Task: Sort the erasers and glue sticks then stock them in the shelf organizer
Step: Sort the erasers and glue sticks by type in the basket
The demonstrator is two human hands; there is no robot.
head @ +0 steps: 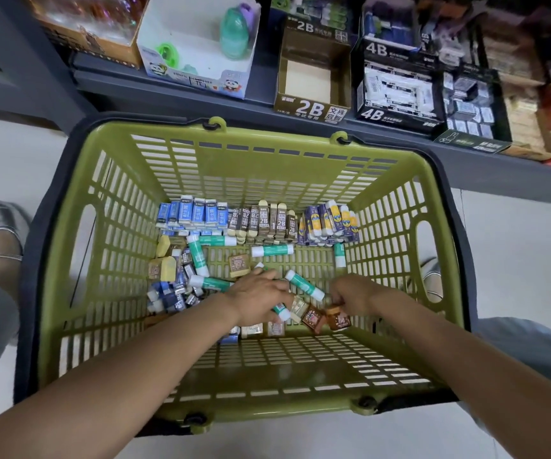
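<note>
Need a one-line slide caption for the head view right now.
Both hands reach into a green basket: left hand grips green glue sticks, right hand touches brown erasers.

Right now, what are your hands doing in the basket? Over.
Left hand grips green-and-white glue sticks. Right hand pinches small brown square eraser. Loose erasers crowd green plastic basket floor.

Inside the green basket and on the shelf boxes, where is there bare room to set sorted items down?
Free: the basket floor between the back rows of erasers and the hands, and the near strip below both wrists. The 2B box on the shelf sits empty. Crowded: the loose pile at the left, around the left hand and right hand, and the full 4B box.
</note>
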